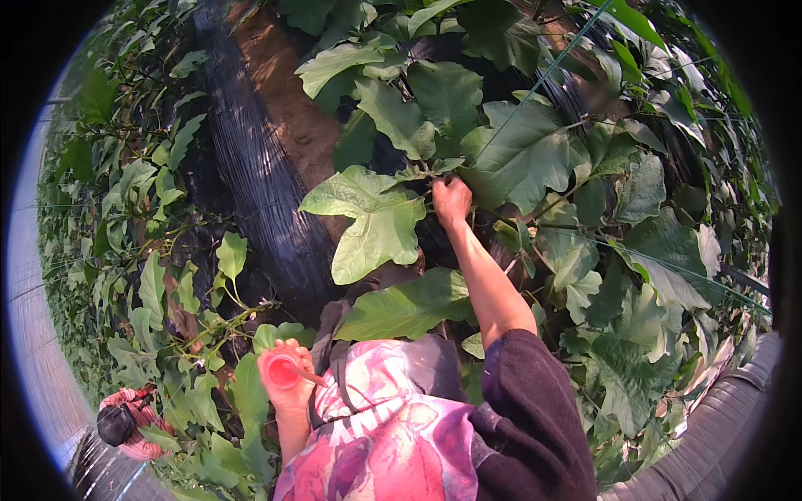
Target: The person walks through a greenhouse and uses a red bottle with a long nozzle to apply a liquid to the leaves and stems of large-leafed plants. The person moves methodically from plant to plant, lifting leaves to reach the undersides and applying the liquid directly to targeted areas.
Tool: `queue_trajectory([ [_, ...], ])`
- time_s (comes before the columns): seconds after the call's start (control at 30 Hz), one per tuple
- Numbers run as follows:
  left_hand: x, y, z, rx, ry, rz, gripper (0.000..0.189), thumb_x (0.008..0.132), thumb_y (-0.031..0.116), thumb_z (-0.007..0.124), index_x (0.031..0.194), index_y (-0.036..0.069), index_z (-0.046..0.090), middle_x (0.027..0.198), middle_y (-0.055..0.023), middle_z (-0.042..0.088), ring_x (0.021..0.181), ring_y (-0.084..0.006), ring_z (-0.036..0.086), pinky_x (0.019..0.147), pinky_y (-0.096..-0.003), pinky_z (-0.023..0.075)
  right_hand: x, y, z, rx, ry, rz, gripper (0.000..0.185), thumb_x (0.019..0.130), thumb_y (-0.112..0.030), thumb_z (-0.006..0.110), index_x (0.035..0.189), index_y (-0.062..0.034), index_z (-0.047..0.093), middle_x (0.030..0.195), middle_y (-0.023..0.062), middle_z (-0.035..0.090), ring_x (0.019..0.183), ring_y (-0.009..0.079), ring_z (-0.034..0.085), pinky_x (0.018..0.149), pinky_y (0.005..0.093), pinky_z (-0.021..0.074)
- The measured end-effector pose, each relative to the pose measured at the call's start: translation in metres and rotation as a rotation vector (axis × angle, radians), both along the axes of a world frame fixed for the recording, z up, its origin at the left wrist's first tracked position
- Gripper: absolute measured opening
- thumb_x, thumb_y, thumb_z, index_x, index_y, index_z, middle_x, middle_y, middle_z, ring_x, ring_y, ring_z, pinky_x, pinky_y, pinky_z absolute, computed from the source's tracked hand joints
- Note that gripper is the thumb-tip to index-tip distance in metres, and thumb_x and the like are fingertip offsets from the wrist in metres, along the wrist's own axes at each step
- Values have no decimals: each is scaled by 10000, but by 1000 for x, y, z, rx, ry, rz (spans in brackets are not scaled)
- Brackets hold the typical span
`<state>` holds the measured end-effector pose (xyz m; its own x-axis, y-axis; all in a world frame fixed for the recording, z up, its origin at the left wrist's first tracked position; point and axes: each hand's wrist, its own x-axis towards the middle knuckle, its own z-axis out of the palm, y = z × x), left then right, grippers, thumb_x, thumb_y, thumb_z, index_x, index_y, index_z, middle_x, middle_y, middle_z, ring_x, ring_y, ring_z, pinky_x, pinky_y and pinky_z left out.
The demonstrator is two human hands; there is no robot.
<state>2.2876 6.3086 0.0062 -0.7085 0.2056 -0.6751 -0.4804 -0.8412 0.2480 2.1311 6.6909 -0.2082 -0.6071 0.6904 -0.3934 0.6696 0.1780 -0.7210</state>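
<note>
My left hand (296,389) holds a small pinkish-red plastic cup (281,373) at the lower left, its open mouth facing the camera. A thin reddish-brown stick (311,377) slants out of the cup towards my printed shirt. My right hand (452,201) reaches up into an eggplant plant (530,156), fingers pinched at a shoot among the leaves. The fingertips and whatever is between them are partly hidden. A big pale-green lobed leaf (373,219) spreads just left of that hand, and another broad leaf (413,305) lies below it, in front of my waist.
Black plastic mulch (250,144) runs beside a strip of bare soil (291,94). Green twine (542,78) crosses the foliage at the upper right. More plants (169,206) crowd the left. A person in a dark cap (116,426) is among leaves at the lower left.
</note>
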Motion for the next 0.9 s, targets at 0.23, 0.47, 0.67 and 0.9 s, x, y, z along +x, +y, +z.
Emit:
queue_trajectory([
  [0.23, -6, 3, 5, -31, -26, -23, 315, 933, 326, 615, 1102, 62, 645, 1097, -92, 606, 997, -264, 598, 782, -367, 571, 35, 9, -1, -42, 106, 69, 406, 868, -300, 497, 927, 63, 668, 980, 352, 616, 982, 506, 589, 870, 504, 457],
  [0.47, -8, 4, 4, -38, -49, -19, 312, 942, 353, 585, 1074, 73, 627, 1075, -93, 599, 965, -260, 602, 759, -366, 572, 97, 23, 25, -48, 224, -17, 361, 971, -318, 559, 826, 5, 629, 562, 123, 554, 466, 200, 509, 528, 375, 441],
  [0.67, -12, 5, 3, -54, -71, 20, 321, 956, 367, 548, 1061, 74, 626, 1057, -94, 598, 939, -263, 604, 738, -371, 576, 187, 52, 65, 268, -183, -43, 397, 909, -400, 622, 826, -12, 617, 758, 192, 669, 742, 395, 656, 671, 466, 493],
  [0.9, -25, 11, 5, -33, 7, -103, 305, 936, 319, 608, 1090, 58, 639, 1071, -87, 591, 983, -271, 599, 778, -375, 579, 200, 73, 4, 176, -348, -280, 616, 849, -547, 633, 898, 65, 686, 862, 298, 667, 885, 480, 639, 800, 527, 483],
])
